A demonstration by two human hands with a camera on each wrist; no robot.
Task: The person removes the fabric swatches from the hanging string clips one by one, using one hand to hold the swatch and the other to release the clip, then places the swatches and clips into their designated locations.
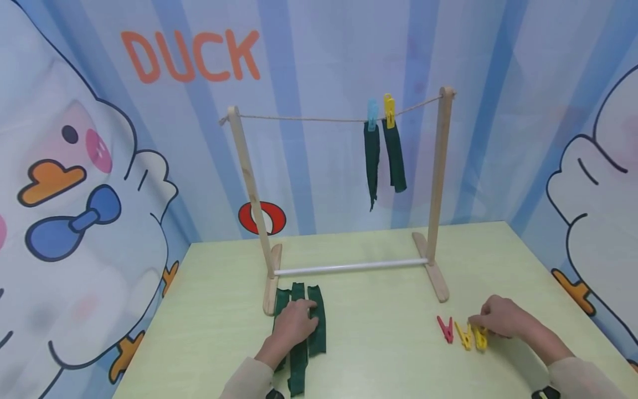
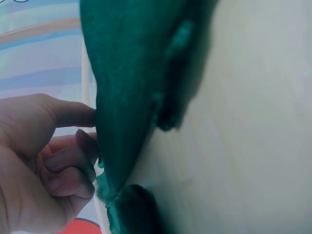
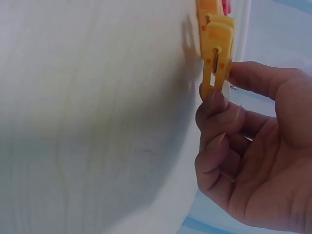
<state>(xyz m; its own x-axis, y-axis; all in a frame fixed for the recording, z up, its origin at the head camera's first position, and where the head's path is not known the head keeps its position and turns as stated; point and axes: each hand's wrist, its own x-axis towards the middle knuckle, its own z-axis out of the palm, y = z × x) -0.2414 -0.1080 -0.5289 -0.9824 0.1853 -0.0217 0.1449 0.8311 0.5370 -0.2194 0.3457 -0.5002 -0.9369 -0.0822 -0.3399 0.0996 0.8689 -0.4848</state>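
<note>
My left hand (image 1: 295, 321) is over several dark green cloth strips (image 1: 317, 332) lying side by side on the table. In the left wrist view, its thumb and forefinger tips meet the edge of a green cloth strip (image 2: 122, 87), with the other fingers curled; I cannot tell if they pinch it. At the right, my right hand (image 1: 500, 317) pinches a yellow clothespin (image 3: 217, 48) between thumb and fingers. Beside that one lie another yellow clothespin (image 1: 463, 336) and a red clothespin (image 1: 446, 330).
A wooden rack with a white bottom bar (image 1: 349, 267) stands behind the hands. Two green strips (image 1: 394, 158) hang on its string (image 1: 309, 118) from a blue clothespin (image 1: 372, 115) and a yellow one (image 1: 389, 111). A duck-printed curtain (image 1: 329, 172) surrounds the table (image 1: 379, 332).
</note>
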